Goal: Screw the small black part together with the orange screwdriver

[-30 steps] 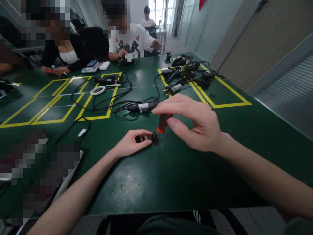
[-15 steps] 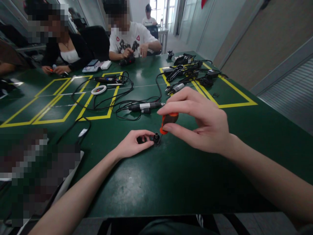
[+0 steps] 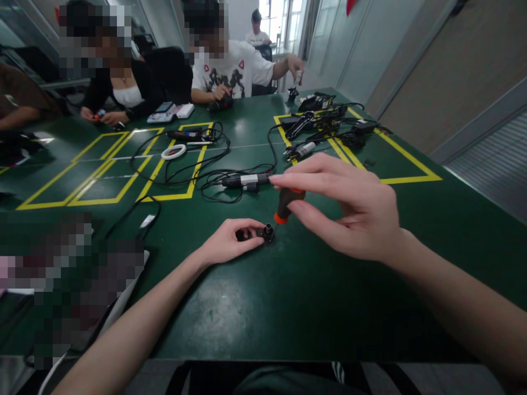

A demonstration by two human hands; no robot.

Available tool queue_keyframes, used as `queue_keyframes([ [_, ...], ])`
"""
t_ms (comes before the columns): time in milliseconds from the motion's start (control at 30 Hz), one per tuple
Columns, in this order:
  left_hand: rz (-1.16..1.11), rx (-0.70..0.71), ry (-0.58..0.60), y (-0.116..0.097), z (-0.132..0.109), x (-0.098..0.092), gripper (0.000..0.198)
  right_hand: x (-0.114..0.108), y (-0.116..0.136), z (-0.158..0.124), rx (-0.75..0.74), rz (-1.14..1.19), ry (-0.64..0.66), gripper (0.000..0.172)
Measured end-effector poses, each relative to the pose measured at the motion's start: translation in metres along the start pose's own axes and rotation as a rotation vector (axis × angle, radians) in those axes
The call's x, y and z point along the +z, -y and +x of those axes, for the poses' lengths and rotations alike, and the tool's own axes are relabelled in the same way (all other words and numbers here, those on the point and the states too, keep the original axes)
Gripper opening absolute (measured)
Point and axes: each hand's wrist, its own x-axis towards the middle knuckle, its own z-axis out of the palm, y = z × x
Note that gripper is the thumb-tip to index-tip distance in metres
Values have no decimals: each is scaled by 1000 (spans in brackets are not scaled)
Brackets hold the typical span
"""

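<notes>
My left hand (image 3: pixel 230 241) rests on the green table (image 3: pixel 263 307) and pinches a small black round part (image 3: pixel 268 232) between thumb and fingers. My right hand (image 3: pixel 346 206) is above it, fingers closed round the orange and black handle of a small screwdriver (image 3: pixel 284 206). The screwdriver stands nearly upright with its tip down on the black part.
Beyond my hands lie a black tool with a white label (image 3: pixel 245 180), tangled black cables (image 3: pixel 193 164), a white tape ring (image 3: pixel 173 151) and a pile of chargers (image 3: pixel 321 120) inside yellow taped boxes. Two people sit at the far side. A blurred patch covers the near left.
My right hand has turned the screwdriver handle between its fingers while the tip stays on the part. The left hand keeps its pinch. A person at the far side has raised an arm.
</notes>
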Motion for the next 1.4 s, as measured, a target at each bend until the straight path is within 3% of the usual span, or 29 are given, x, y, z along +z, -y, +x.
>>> queue_keyframes([
  [100,-2,-9,1,-1,0,0,35,-1,0,-1,-25,40,33,41],
  [267,-10,-16,-5,-2,-1,1,34,1,0,-2,-3,4,1,30],
  [467,-28,-38,11,-2,-2,2,32,5,2,-2,46,63,22,47],
  [633,-13,-6,-1,0,-1,3,28,7,0,-4,12,9,28,33],
  [833,-45,16,8,2,0,4,34,3,3,-4,56,-11,51,48],
  [1000,-32,4,-1,0,0,4,30,7,1,-5,20,17,76,37],
  [1200,-17,20,1,-2,0,3,27,13,-1,-7,29,-31,68,54],
  [1400,-12,-9,4,-1,0,2,32,15,3,-8,158,77,45,69],
])
